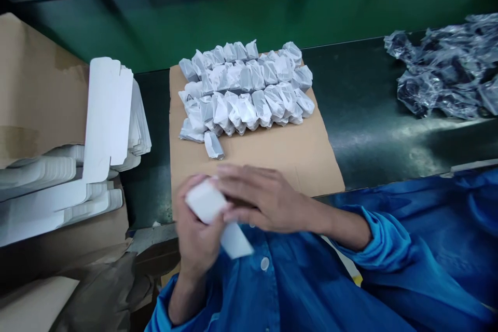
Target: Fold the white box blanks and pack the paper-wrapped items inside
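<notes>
At the far left we see a stack of flat white carton blanks (pixel 109 114) leaning against brown cardboard (pixel 35 88), clear of our hands. Moving right, our left hand (pixel 196 233) is curled around a small white box (pixel 212 207), held close to our chest above the near edge of the counter (pixel 369 129); its flap hangs down over our blue sleeve. Our right hand (pixel 260 194) lies across the top of the same box, fingers spread and pressing on it, though motion blur hides the exact grip. Beyond the hands, a cardboard sheet (pixel 280 155) carries rows of small white-wrapped packets (pixel 245 91). At the far right lies a heap of clear plastic bags (pixel 447 70) with dark contents.
</notes>
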### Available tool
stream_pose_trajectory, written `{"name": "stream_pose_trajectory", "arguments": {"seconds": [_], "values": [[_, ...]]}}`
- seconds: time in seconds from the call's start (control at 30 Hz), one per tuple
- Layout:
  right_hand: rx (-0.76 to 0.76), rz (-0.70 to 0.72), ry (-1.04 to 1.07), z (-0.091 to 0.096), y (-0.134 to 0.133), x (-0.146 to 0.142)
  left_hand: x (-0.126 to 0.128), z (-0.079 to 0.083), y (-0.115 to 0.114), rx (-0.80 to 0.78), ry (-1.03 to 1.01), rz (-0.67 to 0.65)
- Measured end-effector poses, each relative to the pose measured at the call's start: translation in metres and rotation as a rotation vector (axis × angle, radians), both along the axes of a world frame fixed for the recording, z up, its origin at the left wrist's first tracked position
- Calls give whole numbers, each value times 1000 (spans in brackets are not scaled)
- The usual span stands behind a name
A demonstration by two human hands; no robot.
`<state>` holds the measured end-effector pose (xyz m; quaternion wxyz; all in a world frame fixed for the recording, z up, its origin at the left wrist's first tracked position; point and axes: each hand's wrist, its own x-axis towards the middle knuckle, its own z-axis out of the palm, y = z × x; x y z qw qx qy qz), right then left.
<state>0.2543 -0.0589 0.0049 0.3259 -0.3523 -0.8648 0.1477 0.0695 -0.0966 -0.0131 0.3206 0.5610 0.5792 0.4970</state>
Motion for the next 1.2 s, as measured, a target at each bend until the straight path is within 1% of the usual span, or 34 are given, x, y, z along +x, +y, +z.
{"name": "stream_pose_trajectory", "arguments": {"seconds": [0.03, 0.07, 0.1, 0.13, 0.17, 0.23, 0.3, 0.33, 0.37, 0.4, 0.43, 0.47, 0.5, 0.53, 0.57, 0.6, 0.67, 0.7, 0.73, 0.8, 0.83, 0.87, 0.9, 0.93, 1.0, 1.1, 1.13, 1.2], "values": [[-53, -81, -54, 2, 8, -5, -4, -5, 6, 7, -160, 135], [-92, -175, -131, 3, 16, -11, -8, -11, 13, 13, -305, 241], [-117, -260, -225, 4, 25, -20, -12, -17, 22, 22, -394, 318], [-135, -316, -329, 3, 33, -29, -17, -22, 30, 38, -416, 373], [-146, -332, -427, 3, 40, -38, -22, -27, 38, 60, -378, 407], [-119, -300, -542, 1, 47, -51, -30, -33, 48, 112, -220, 453], [1, -267, -567, -1, 43, -48, -37, -33, 48, 174, -55, 492], [76, -265, -575, -2, 37, -41, -40, -30, 43, 213, 45, 478], [147, -277, -591, -2, 29, -31, -43, -26, 36, 259, 171, 418], [206, -296, -618, -3, 19, -17, -46, -22, 28, 302, 311, 294], [247, -299, -648, -4, 10, -3, -48, -18, 20, 329, 458, 104], [267, -273, -664, -5, 2, 12, -50, -15, 13, 335, 603, -128], [267, -224, -650, -5, -4, 26, -51, -12, 8, 321, 722, -357], [253, -167, -612, -5, -7, 38, -52, -11, 5, 294, 807, -542], [232, -130, -566, -4, -7, 49, -52, -11, 4, 274, 875, -657], [204, -122, -535, -3, -4, 57, -51, -11, 5, 265, 929, -708], [143, -156, -547, 1, 10, 67, -49, -13, 11, 284, 993, -700], [106, -143, -582, 2, 19, 68, -48, -14, 16, 292, 1011, -675], [61, -89, -614, 3, 28, 68, -47, -15, 20, 294, 1024, -641], [-35, 63, -636, 4, 41, 64, -44, -14, 26, 269, 1042, -559], [-72, 91, -644, 3, 45, 63, -42, -13, 28, 252, 1045, -520], [-102, 70, -659, 2, 45, 62, -39, -11, 29, 239, 1044, -493], [-122, 9, -678, 0, 44, 64, -36, -9, 30, 233, 1039, -492], [-136, -74, -696, -1, 40, 67, -31, -7, 30, 237, 1030, -518], [-159, -216, -699, -5, 28, 76, -22, -4, 31, 255, 1011, -625], [-213, -265, -574, -9, 8, 90, -13, -4, 37, 241, 980, -811], [-241, -272, -492, -10, 2, 92, -12, -5, 39, 239, 965, -833], [-335, -264, -278, -12, -9, 90, -13, -7, 42, 257, 936, -814]]}}
